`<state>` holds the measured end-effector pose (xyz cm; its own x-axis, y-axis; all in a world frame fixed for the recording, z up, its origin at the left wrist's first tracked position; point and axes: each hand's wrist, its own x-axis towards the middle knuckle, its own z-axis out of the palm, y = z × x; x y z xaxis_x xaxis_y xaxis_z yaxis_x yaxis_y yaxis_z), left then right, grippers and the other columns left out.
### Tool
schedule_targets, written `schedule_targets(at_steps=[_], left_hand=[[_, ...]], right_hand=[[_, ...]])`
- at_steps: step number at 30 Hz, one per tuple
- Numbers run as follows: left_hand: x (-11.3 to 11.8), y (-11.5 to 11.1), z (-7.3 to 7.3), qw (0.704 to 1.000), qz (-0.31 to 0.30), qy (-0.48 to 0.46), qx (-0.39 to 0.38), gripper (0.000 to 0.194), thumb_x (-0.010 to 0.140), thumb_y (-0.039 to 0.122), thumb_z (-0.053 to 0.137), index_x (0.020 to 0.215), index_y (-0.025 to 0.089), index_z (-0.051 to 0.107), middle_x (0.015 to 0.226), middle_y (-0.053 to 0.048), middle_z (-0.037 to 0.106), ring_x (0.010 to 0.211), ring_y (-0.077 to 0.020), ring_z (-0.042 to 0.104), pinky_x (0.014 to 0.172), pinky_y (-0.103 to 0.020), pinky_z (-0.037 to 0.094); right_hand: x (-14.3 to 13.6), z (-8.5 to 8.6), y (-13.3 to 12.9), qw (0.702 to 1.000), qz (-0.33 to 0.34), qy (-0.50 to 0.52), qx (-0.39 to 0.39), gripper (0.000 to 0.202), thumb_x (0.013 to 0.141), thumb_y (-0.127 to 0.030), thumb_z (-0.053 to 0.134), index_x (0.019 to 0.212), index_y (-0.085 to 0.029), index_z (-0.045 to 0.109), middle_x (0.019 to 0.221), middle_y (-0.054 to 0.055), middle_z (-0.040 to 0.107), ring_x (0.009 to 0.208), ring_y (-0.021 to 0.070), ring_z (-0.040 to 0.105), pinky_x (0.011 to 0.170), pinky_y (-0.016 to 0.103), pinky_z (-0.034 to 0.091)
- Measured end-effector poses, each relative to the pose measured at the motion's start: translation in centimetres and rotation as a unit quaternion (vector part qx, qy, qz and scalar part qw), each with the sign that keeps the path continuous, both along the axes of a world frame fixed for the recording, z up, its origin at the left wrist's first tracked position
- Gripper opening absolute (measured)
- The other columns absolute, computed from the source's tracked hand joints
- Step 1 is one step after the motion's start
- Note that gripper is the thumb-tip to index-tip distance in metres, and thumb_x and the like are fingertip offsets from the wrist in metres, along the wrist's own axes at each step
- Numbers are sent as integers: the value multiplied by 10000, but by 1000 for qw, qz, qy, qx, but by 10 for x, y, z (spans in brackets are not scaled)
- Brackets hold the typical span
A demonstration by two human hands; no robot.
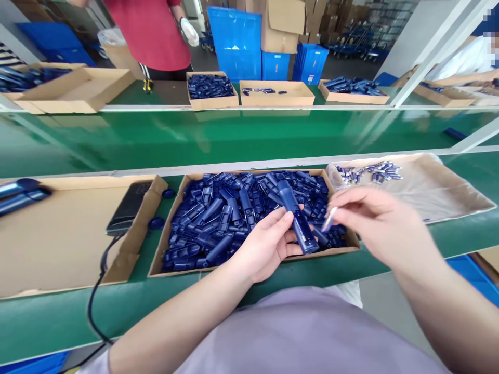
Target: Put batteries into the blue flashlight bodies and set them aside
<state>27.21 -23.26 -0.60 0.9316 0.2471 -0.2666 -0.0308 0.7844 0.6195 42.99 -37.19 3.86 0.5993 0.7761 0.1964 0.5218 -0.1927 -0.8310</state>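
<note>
My left hand [268, 244] is wrapped round a dark blue cylindrical casing [298, 223], tilted, with pale lettering along its side. Between the thumb and fingers of my right hand [374, 218] is a small shiny blue-and-white piece [329, 220], slightly blurred and apart from the casing. Below both hands lies a cardboard box [154, 262] heaped with blue plastic casing parts [210, 210]. To the right, a lined tray [440, 189] holds many small shiny blue-and-silver pieces [384, 171], similar to the pinched one.
A cardboard tray [58, 244] at left holds blue tubes [23, 195] and a black phone-like device [129, 206] with a cable [91, 306]. Round blue caps [156, 223] lie beside it. Across the green bench [234, 135], a person in red [146, 31] stands behind more boxes [214, 104].
</note>
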Motion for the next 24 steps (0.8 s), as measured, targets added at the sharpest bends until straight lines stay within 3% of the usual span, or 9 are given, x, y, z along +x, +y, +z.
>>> schedule_targets(at_steps=[3,7,9,11,13,15,20,22,24], left_hand=[[-1,0,-2,1000,2,-4,27,263,926,320,593,1143,176,623,968,-104,683,831,-190,682,702,-297,592],[-1,0,-3,999,-6,1,53,269,920,340,602,1132,178,634,962,-103,679,822,-194,677,674,-293,587],[-1,0,-2,998,-4,4,55,299,911,354,615,1151,177,635,939,-100,677,825,-198,674,661,-283,583],[-1,0,-2,998,7,7,55,325,894,368,636,1153,172,639,920,-99,675,823,-200,670,639,-265,574],[-1,0,-3,998,12,9,58,339,885,380,647,1147,166,645,911,-98,673,811,-196,664,628,-256,566],[-1,-1,-4,998,11,11,63,331,888,380,642,1138,163,649,920,-97,669,809,-191,657,635,-256,561],[0,0,0,997,48,5,68,248,905,326,614,1090,162,641,917,-81,648,808,-174,633,640,-255,556],[1,6,5,994,98,7,56,196,923,314,573,1026,158,632,871,-67,634,742,-165,621,616,-274,561],[2,15,10,986,158,34,37,188,941,304,518,938,148,622,822,-58,616,668,-147,594,572,-265,549]], right_hand=[[-33,0,19,998,48,24,11,162,835,-358,681,851,-197,675,939,40,681,808,165,657,671,256,570],[-33,-5,22,992,82,-90,-25,96,898,-272,615,873,-204,679,949,35,668,849,155,645,725,257,558],[-30,-7,18,969,105,-222,-12,156,945,-235,540,973,-189,686,969,64,642,893,164,626,796,292,544],[-29,-10,15,927,135,-349,13,241,962,-225,499,1105,-131,669,1017,115,616,955,197,594,849,343,523],[-30,-14,13,893,158,-420,28,308,955,-232,506,1173,-63,644,1084,162,593,998,232,560,875,387,497],[-32,-17,11,883,171,-437,24,323,949,-229,507,1169,-36,645,1140,182,576,1023,252,539,898,414,470],[-25,-18,5,897,183,-402,22,333,962,-230,466,1228,-93,612,1298,165,519,1188,274,490,981,423,430],[-14,-19,1,925,113,-363,22,326,968,-240,455,1243,-134,594,1313,155,509,1178,256,517,936,389,461],[-4,-24,-1,951,50,-303,-42,247,968,-257,465,1133,-165,623,1144,116,596,998,209,603,806,332,498]])
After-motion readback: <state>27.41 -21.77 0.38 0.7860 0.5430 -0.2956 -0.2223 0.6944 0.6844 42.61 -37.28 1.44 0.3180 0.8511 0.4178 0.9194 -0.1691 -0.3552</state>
